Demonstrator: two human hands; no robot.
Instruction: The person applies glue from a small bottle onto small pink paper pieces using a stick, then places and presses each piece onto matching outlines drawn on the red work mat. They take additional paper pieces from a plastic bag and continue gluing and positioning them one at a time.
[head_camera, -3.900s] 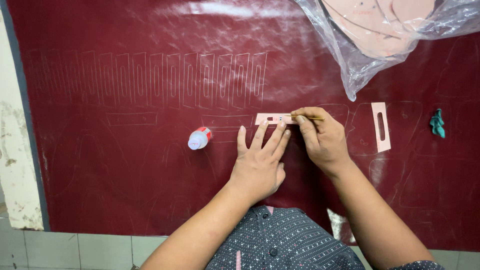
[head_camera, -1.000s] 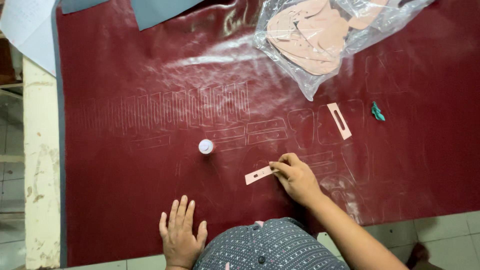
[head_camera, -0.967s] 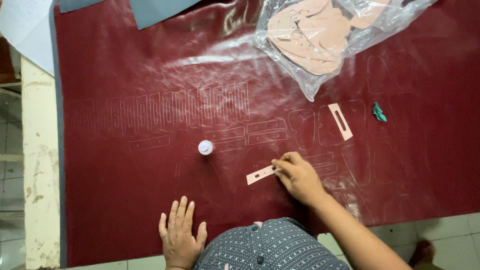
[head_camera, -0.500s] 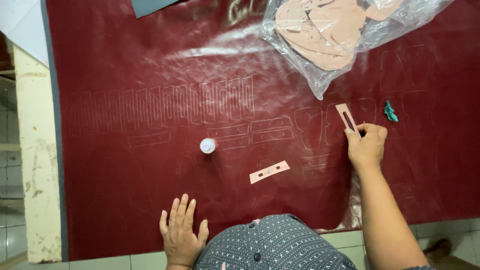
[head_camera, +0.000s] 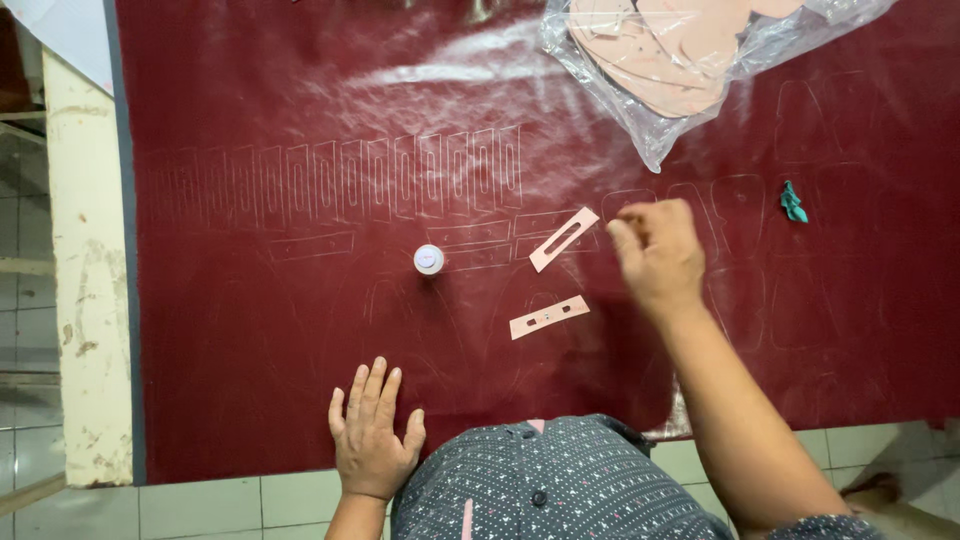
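Person seen from above, lower part of the frame. Dark grey-blue shirt with a fine pattern of small pale dots or crosses, hard to tell which at this size. Buttoned placket down the centre, two dark round buttons visible, a small pink strip at the lower edge. Left hand (head_camera: 372, 437) at bottom centre-left and right hand (head_camera: 658, 255) at centre-right both bare, no rings or watch visible. Forearms uncovered; patterned sleeve edge shows at bottom right corner.
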